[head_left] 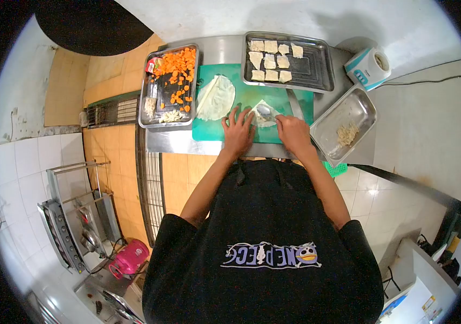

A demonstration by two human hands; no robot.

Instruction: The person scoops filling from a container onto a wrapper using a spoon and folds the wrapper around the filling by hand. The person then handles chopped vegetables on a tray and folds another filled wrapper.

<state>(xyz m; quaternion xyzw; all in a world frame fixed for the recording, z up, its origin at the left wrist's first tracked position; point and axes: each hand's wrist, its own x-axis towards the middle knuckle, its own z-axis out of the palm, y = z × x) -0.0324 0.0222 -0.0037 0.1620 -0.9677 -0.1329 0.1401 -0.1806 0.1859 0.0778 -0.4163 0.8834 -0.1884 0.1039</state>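
Note:
On the green cutting board (214, 131) lies a small pale wrapper (263, 120) with some filling on it. My right hand (294, 133) is closed round the handle of a spoon (264, 110), whose bowl rests on the wrapper. My left hand (238, 131) lies with its fingers spread at the wrapper's left edge. Left of it is a stack of round, pale wrappers (217, 98). A knife (294, 103) lies on the board beyond my right hand.
A tray (143, 102) of orange carrot pieces stands at the left. Behind the board, another tray (327, 65) holds several square pieces. At the right are a metal pan (325, 141) with pale filling and a white-and-blue device (368, 67) with a cable.

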